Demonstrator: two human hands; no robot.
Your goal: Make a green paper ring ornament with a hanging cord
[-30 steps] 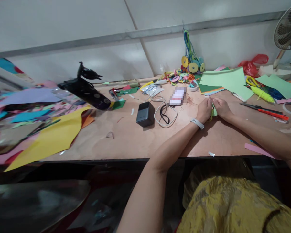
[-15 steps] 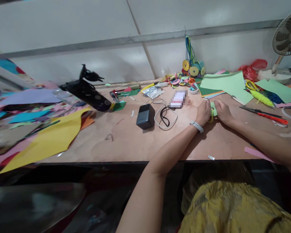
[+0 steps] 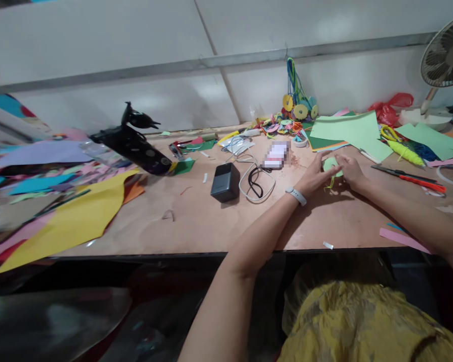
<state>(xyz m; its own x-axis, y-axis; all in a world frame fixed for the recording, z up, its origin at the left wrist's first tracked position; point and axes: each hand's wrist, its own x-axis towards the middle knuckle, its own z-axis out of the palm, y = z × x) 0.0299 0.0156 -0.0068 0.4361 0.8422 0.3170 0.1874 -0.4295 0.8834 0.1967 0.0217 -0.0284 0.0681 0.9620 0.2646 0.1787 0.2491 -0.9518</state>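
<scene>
We have a small green paper piece (image 3: pixel 330 165) pinched between our left hand (image 3: pixel 315 176) and right hand (image 3: pixel 349 170), far right on the table (image 3: pixel 211 221). It looks partly shaped; green sheets (image 3: pixel 347 128) and scissors (image 3: pixel 411 176) nearby suggest more remains.

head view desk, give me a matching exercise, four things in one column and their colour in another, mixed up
Things:
1. large sheet of paper at the desk's left edge
2. small box-shaped charger
3. crumpled plastic bag by the fan
4. small paper piece held between left hand and right hand

Colours:
A. red
B. light green
C. yellow
D. black

Pairs: 1-C, 2-D, 3-A, 4-B
</scene>
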